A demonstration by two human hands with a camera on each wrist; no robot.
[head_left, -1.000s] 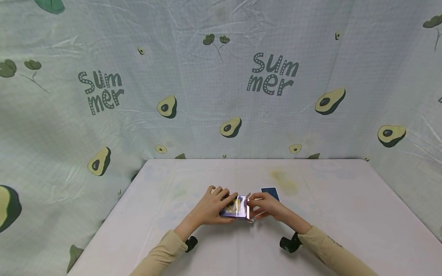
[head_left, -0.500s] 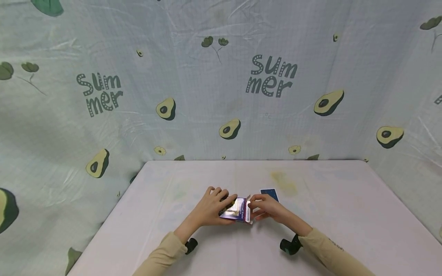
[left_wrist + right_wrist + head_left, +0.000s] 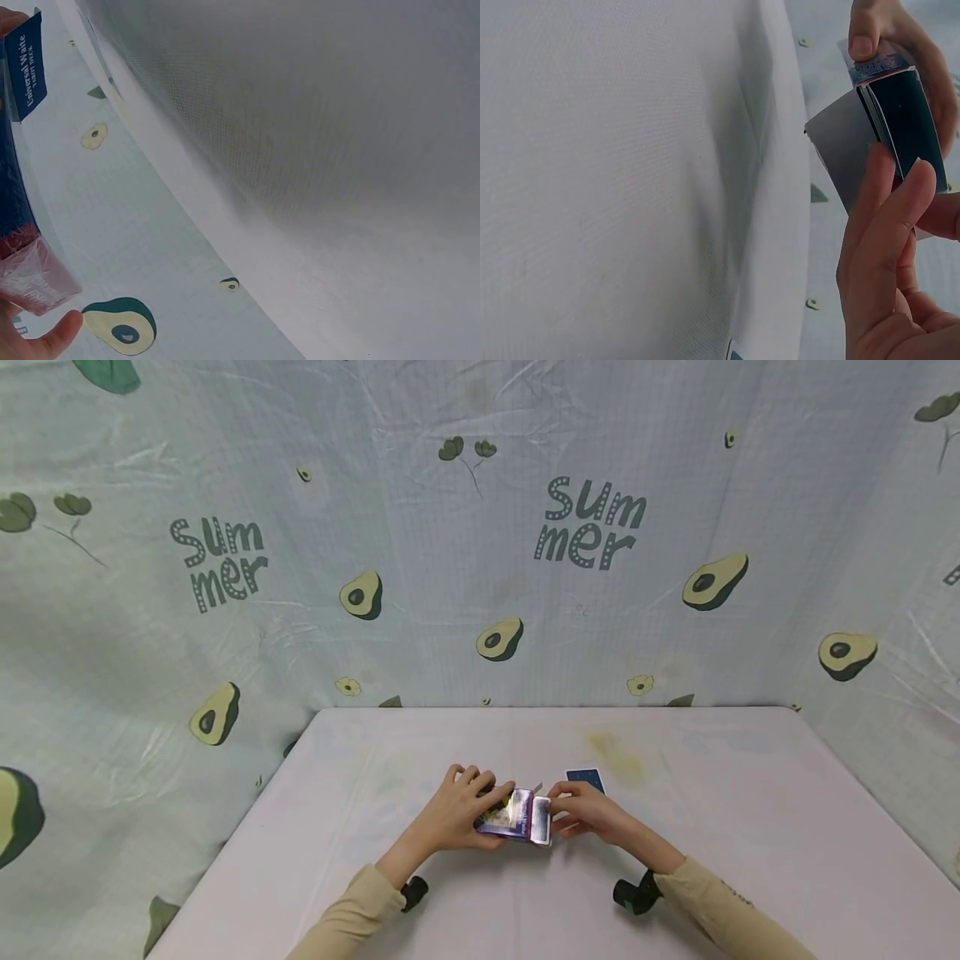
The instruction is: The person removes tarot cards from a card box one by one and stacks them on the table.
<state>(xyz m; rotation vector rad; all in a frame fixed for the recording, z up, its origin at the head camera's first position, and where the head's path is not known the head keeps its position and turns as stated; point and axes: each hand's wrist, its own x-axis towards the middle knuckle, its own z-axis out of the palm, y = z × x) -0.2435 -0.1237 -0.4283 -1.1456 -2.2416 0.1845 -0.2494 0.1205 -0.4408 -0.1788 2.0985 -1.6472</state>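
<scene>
Inside the white worktop's far edge (image 3: 450,711), your left hand (image 3: 456,812) is gripping a purple oblong cardboard box (image 3: 513,814); right hand (image 3: 591,810), hold unclear.

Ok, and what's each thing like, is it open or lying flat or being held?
Card box: held by the left hand, one end open.
Flap: folded outward.
Clear wrap: sticking out past one end.
Right hand: fingers bent by the open end; can't tell if pinching.
Blue card: flat on the table, partly hidden.
Backdrop cloth: hanging, wrinkled.
</scene>
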